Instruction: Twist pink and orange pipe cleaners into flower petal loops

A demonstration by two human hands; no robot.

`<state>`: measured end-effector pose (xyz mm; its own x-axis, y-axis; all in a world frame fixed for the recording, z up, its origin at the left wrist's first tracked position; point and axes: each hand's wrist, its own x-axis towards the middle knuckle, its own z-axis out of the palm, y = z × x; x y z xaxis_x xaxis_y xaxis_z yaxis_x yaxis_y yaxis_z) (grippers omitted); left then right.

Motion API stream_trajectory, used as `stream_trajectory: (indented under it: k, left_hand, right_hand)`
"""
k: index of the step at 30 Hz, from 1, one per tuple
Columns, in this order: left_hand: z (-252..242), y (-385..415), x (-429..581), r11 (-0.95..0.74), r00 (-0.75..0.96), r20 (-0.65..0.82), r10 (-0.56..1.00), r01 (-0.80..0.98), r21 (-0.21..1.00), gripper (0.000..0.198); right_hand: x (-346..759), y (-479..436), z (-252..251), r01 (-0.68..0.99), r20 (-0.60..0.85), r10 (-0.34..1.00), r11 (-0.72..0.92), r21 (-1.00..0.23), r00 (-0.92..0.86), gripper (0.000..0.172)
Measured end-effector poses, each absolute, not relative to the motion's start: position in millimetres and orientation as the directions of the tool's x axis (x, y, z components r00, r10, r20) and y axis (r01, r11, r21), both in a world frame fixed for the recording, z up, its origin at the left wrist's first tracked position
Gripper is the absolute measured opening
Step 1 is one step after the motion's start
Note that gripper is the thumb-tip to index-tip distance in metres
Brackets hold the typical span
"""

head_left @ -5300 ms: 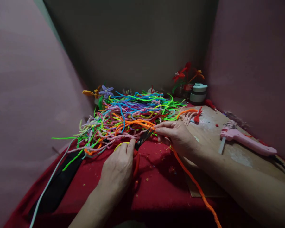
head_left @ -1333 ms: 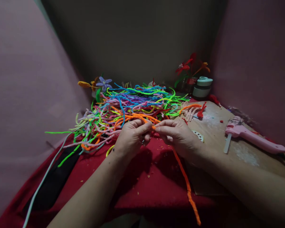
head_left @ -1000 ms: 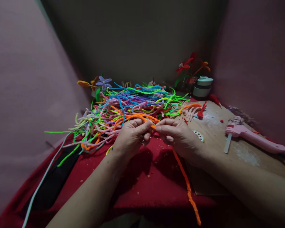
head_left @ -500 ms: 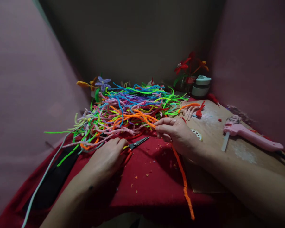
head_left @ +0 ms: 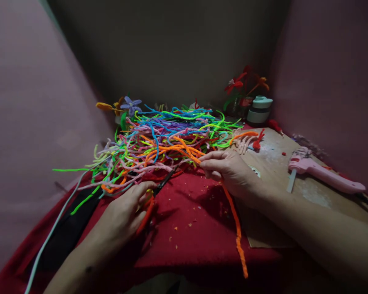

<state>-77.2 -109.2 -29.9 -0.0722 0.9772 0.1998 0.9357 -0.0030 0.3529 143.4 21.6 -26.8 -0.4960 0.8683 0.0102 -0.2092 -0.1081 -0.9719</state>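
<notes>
My left hand (head_left: 129,210) is closed around the orange and yellow handles of a pair of scissors (head_left: 165,179). The dark blades point up and right, toward the pile. My right hand (head_left: 230,171) pinches an orange pipe cleaner (head_left: 237,228) between thumb and fingers. Its long twisted end hangs down below the palm toward the table's front edge. The fingertips are beside other orange stems in a big heap of coloured pipe cleaners (head_left: 171,126), so I cannot tell whether they join. Where the strand passes behind the palm is hidden.
On the right a pink glue gun (head_left: 325,171) lies on a brown board (head_left: 276,228). Behind stand a lidded jar (head_left: 259,110) and red pipe-cleaner flowers (head_left: 236,83). A pale cable (head_left: 57,224) crosses the left side. Orange scraps dot the red cloth (head_left: 184,253).
My left hand has lifted and turned the scissors, so the blades now point more steeply up toward the pile. My right hand stays nearly still, and the hanging orange end has swung slightly left.
</notes>
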Motion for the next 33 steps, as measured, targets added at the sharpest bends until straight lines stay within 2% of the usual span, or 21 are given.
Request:
stream_trajectory:
  k: [6,11,24,33]
  left_hand:
    - [-26.0,-104.1,-54.4,-0.050,0.069,0.242,0.968,0.995,-0.087,0.045]
    - [-24.0,-101.6,-48.7,-0.072,0.162,0.294,0.942,0.953,-0.295,0.046]
    - [-17.3,-103.7,-39.7,-0.066,0.259,0.349,0.901,0.876,-0.478,0.041]
    - [-18.0,-105.3,-40.1,-0.078,0.272,0.339,0.901,0.869,-0.488,0.040]
  right_hand:
    - [143.4,19.4,-26.1,-0.219,-0.023,0.850,-0.161,-0.962,-0.526,0.004]
    - [143.2,16.5,-21.9,-0.207,-0.054,0.850,-0.188,-0.960,-0.525,0.005]
    - [143.6,19.2,-24.8,-0.199,-0.051,0.824,-0.196,-0.960,-0.564,0.007]
    - [144.3,19.0,-25.5,-0.187,-0.051,0.825,-0.187,-0.964,-0.562,0.005]
